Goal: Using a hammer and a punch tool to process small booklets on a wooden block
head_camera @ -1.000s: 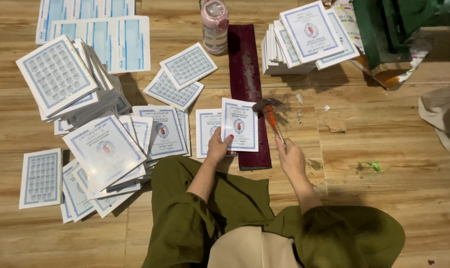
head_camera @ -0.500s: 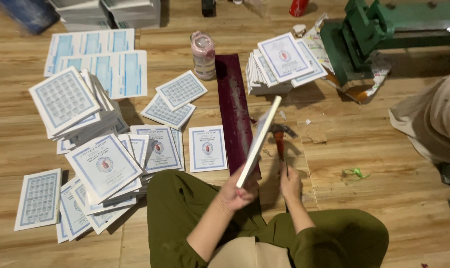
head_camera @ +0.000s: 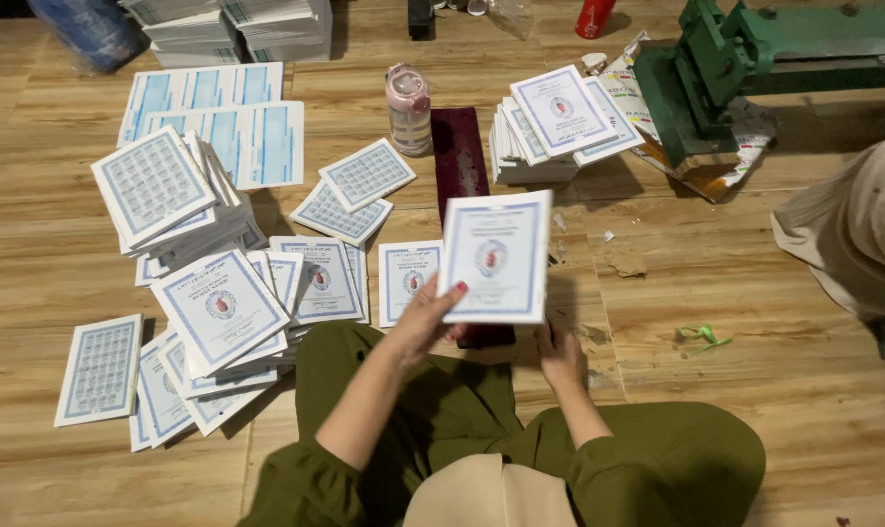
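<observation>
My left hand (head_camera: 428, 322) grips a white booklet (head_camera: 496, 256) with a blue border and a red emblem by its lower left corner, cover facing me, lifted over the near end of a long dark red block (head_camera: 459, 161). My right hand (head_camera: 559, 356) rests low just under the booklet's lower right edge, fingers curled. The red-handled hammer it gripped a moment ago is hidden behind the booklet. One more booklet (head_camera: 407, 278) lies flat on the floor to the left of the block.
Loose piles of booklets (head_camera: 218, 303) spread over the wooden floor at left. A neat stack (head_camera: 550, 127) stands beyond the block, next to a pink bottle (head_camera: 409, 109). A green metal machine (head_camera: 725, 68) is at top right. Another person's clothed leg (head_camera: 852, 234) enters at right.
My left hand picked a booklet off the block, swung it up edge-on, then turned its cover toward me. My right hand stayed low with the hammer, now hidden.
</observation>
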